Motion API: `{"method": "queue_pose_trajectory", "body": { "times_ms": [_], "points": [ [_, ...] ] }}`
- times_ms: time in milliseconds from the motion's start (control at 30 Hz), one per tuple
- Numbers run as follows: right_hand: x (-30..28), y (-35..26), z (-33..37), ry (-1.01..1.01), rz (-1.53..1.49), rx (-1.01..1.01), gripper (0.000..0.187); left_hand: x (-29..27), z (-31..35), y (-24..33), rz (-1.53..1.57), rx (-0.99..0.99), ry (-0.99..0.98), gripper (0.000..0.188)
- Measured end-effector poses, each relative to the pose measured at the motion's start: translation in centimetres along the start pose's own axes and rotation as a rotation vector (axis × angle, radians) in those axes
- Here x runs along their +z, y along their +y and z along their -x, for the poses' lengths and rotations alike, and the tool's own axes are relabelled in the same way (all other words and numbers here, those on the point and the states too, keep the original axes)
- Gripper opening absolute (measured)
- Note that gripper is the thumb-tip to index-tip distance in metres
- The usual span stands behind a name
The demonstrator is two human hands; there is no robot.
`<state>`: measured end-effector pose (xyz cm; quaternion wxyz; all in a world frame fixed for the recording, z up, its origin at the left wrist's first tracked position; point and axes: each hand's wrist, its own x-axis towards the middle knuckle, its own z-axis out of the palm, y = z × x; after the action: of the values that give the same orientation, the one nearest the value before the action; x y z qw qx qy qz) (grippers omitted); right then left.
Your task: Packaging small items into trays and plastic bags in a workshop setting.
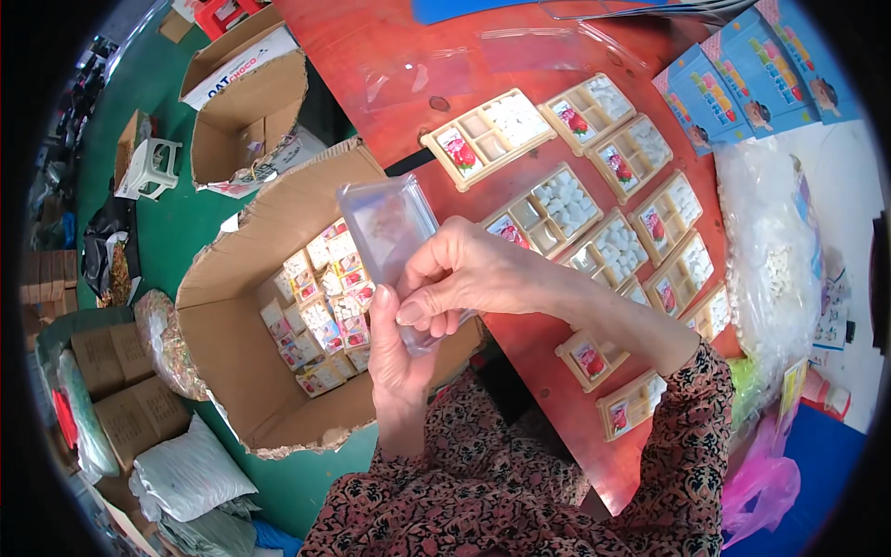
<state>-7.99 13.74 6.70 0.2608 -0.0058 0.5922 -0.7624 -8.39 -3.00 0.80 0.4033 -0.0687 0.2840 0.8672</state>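
Note:
A clear rectangular plastic lid [385,218] is held up over the edge between the red table and a large cardboard box. My left hand [399,371] grips its near part, thumb in front, other fingers mostly hidden. Over it bends my right hand [469,278], its fingers curled and pinched against the lid beside the left thumb. To the right, cream compartment trays [487,135] stand on the table, each with a red strawberry picture and small white pieces. Inside the cardboard box [223,343] lie several filled trays [320,320] close together.
Flat clear plastic sheets [529,51] lie at the table's far side. Blue printed packages [742,88] stand at the far right, beside a big clear bag of white pieces [775,251]. Another open carton [251,111], a white stool [153,167] and sacks [190,469] are on the left.

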Motion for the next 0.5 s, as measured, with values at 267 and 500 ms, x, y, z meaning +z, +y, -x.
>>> {"method": "queue_pose_trajectory", "body": {
  "times_ms": [267,500],
  "points": [
    [-0.6,0.2,0.9,-0.019,-0.028,0.048,0.020,-0.1,-0.6,-0.4,-0.074,-0.017,-0.194,0.057],
    [0.2,-0.5,1.1,0.096,0.495,-0.176,0.015,1.0,-0.2,-0.8,-0.242,0.094,0.058,0.064]
  ]
}}
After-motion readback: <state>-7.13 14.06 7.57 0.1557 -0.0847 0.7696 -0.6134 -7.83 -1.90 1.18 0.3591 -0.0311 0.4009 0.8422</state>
